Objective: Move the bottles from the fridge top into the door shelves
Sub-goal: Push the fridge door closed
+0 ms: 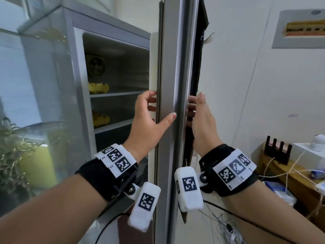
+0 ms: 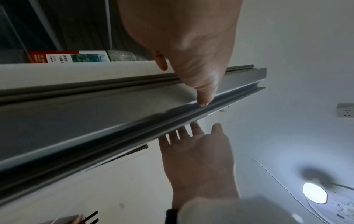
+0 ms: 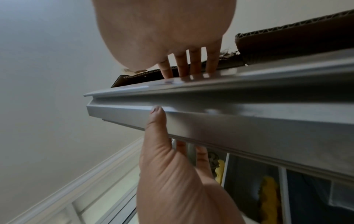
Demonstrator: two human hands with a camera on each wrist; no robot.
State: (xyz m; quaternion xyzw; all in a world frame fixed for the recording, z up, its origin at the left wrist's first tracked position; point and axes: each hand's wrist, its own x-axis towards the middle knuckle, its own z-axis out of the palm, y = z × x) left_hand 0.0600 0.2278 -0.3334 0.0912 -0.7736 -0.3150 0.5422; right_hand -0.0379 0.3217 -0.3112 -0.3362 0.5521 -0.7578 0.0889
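The grey fridge door (image 1: 170, 67) stands open, edge-on to me in the head view. My left hand (image 1: 161, 110) grips its free edge, fingers curled round the inner side and the thumb (image 2: 203, 97) pressed on the edge. My right hand (image 1: 197, 110) lies flat against the door's outer face, its fingers (image 3: 184, 66) straight beside brown cardboard (image 3: 287, 37). In the left wrist view a bottle with a red and white label (image 2: 76, 58) shows behind the door's white inner rim. The fridge top holds no bottle in view.
Inside the fridge (image 1: 119, 71), yellow items (image 1: 98, 88) lie on two shelves. A plant (image 1: 10, 147) stands at the left. At the right is a wooden table (image 1: 274, 166) with a black router (image 1: 277, 148), white boxes and loose cables.
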